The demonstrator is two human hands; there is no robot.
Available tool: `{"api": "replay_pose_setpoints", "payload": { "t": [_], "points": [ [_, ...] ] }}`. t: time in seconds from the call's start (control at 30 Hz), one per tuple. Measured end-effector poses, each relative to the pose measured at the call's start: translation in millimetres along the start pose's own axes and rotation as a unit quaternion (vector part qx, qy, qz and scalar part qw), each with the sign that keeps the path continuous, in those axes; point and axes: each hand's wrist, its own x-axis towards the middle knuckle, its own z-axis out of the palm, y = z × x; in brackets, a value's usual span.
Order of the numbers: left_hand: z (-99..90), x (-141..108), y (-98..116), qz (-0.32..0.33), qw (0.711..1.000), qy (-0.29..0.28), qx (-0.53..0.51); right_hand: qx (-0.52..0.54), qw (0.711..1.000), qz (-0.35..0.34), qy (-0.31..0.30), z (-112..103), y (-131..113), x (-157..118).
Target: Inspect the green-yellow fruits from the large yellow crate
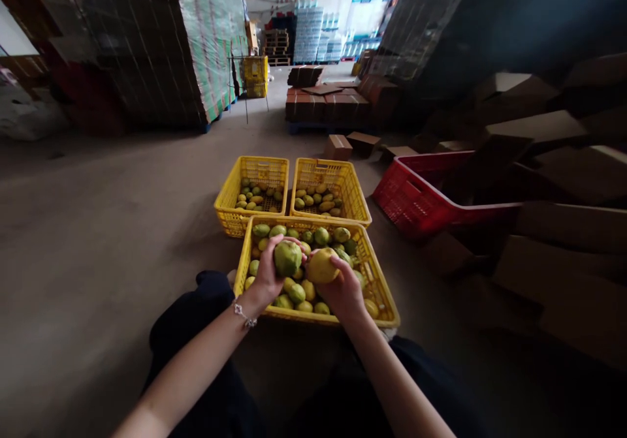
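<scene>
Left hand (269,271) cups green fruit (287,259)

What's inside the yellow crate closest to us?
Lots of green and yellow fruits sit in the nearest yellow crate. Above them, the left hand holds a green fruit and the right hand a yellow fruit, hiding some. Whatever lies beneath the top fruits is covered.

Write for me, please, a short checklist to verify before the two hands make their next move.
1. Left hand holds the green fruit: ok.
2. Right hand holds the yellow fruit: ok.
3. Left rear crate has room above its fruit: ok.
4. Right rear crate has room above its fruit: ok.
5. Undersides of both held fruits are sound: cannot tell, hidden.
6. Front crate is emptied: not ok, many fruits inside.
</scene>
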Motion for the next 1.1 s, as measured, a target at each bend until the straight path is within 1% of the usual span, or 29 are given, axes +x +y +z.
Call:
{"api": "replay_pose_setpoints", "payload": {
  "t": [0.1,0.23,0.33,0.4,0.5,0.57,0.77,0.93,1.0,1.1],
  "points": [
    [-2.3,4,-12,0.079,0.994,-0.015,0.067,-0.033,0.999,-0.026,0.006,6,2,-7],
    [-6.7,4,-24,0.139,0.981,-0.023,0.133,-0.096,0.991,-0.094,0.013,8,4,-15],
    [-7.8,-1,-24,0.187,0.963,-0.05,0.187,-0.134,0.983,-0.124,0.0,4,5,-20],
    [-7.2,-6,-20,0.207,0.951,-0.074,0.217,-0.163,0.976,-0.145,-0.006,1,5,-22],
    [-5.3,-13,-15,0.206,0.943,-0.097,0.241,-0.194,0.966,-0.168,-0.009,-2,6,-25],
    [-4.2,-16,-13,0.194,0.944,-0.098,0.249,-0.201,0.964,-0.173,-0.008,-4,7,-27],
    [-3.9,-17,-12,0.173,0.954,-0.09,0.226,-0.216,0.958,-0.19,-0.011,-4,8,-27],
    [-2.9,-16,-11,0.119,0.974,-0.064,0.184,-0.224,0.948,-0.226,0.008,-1,7,-27],
    [-2.5,-16,-11,0.121,0.973,-0.069,0.182,-0.22,0.949,-0.225,0.007,0,7,-27],
    [-2.0,-16,-11,0.144,0.967,-0.087,0.193,-0.213,0.952,-0.221,0.003,1,7,-27]
  ]
}}
